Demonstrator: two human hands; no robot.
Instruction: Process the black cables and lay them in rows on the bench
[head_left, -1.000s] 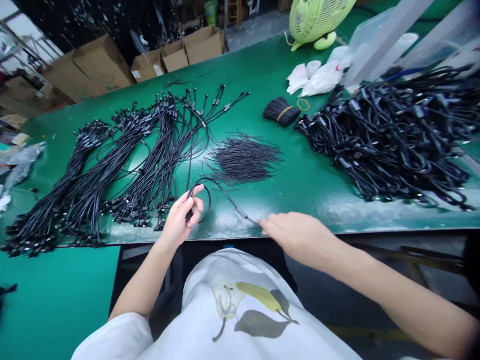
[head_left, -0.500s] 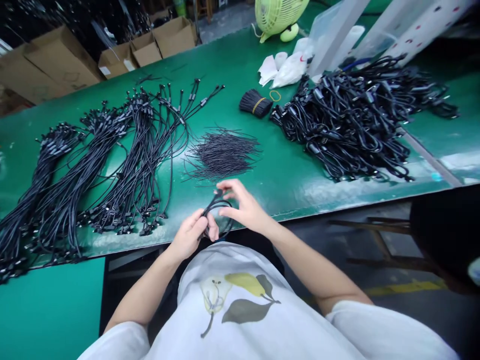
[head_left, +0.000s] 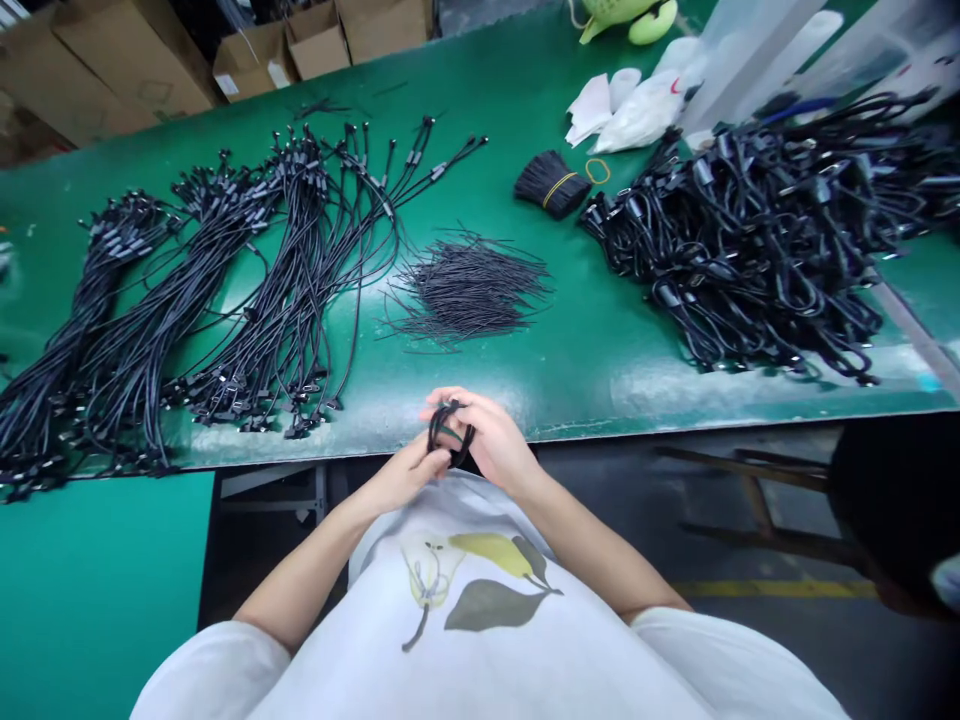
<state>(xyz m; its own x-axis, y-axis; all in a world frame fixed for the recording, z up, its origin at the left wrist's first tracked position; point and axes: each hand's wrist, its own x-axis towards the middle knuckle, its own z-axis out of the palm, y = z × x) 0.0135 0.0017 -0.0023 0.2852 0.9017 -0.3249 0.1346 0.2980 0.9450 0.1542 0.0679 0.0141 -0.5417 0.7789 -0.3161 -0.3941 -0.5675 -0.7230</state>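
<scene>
A black cable point(head_left: 433, 432), wound into a small coil, is between my two hands in front of the table's near edge. My left hand point(head_left: 411, 468) pinches the coil's lower left side with thumb and fingers. Around its right and upper side, my right hand point(head_left: 487, 432) closes, its fingers partly behind the loops. The cable's ends are hard to make out. Just beyond my hands lies a loose pile of thin black twist ties point(head_left: 472, 288). Behind that pile sits a bundle of ties point(head_left: 551, 184) held by a yellow rubber band.
Long straight cables point(head_left: 277, 270) lie in bunches on the left of the green table point(head_left: 585, 370). A heap of coiled cables point(head_left: 757, 240) covers the right. A loose rubber band point(head_left: 598, 171), a white plastic bag point(head_left: 641, 125) and cardboard boxes point(head_left: 255, 62) are farther back.
My right hand has come in against the cable, and the loops have gone from loose and wide to a smaller, tighter coil. The camera view has shifted.
</scene>
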